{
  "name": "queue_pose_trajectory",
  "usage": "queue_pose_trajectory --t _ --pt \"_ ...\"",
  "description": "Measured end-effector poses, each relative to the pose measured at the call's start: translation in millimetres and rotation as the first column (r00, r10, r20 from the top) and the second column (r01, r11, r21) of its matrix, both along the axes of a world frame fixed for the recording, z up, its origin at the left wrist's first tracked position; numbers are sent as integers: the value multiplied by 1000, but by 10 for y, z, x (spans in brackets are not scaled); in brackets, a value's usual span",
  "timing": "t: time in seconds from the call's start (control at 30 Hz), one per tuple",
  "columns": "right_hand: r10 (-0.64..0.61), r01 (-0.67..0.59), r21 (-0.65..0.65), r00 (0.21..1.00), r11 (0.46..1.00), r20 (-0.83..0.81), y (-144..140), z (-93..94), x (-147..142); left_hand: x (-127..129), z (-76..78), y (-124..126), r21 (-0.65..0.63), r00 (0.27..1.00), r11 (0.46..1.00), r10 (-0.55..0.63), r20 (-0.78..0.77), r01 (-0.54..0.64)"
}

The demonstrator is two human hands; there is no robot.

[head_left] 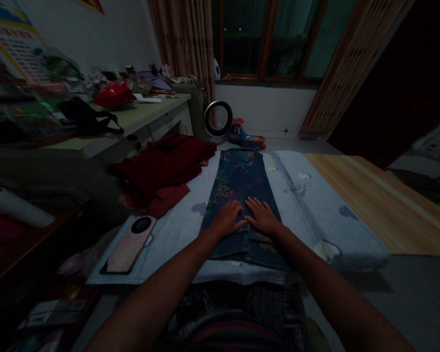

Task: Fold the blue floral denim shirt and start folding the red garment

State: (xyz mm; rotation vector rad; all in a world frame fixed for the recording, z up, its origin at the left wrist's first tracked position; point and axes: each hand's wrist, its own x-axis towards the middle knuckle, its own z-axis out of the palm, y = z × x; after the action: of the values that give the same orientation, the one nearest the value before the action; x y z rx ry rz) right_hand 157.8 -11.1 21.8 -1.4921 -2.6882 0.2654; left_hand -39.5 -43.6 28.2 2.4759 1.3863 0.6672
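Both hands lie flat, side by side — left hand (225, 218), right hand (261, 215) — fingers spread, gripping nothing, pressing the folded jeans (238, 195) smooth on the blanket (308, 205); a phone (129, 244) lies left of the fingers

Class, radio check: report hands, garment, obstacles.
Left hand, right hand flat, open on folded blue patterned jeans. Dark red cloth and pink phone lie left.
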Motion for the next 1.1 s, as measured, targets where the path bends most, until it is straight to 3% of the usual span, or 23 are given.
queue_pose_trajectory --t 0.3,0.57,0.8,1.1 --pt "40 -47 -93 996 995 -74 -296 74 111 -47 38 -326 -146 986 981 -113 123 130" --pt "113 -134 -102 975 986 -189 -518 40 171 -62 164 -587 -180 976 960 -204 76 215" --pt "139 -163 -40 926 986 -350 -817 46 116 -70 238 -732 -330 967 925 -235 -103 189" --pt "185 -205 -11 901 979 -393 -1031 101 201 -39 280 -757 -190 965 965 -210 -160 179"
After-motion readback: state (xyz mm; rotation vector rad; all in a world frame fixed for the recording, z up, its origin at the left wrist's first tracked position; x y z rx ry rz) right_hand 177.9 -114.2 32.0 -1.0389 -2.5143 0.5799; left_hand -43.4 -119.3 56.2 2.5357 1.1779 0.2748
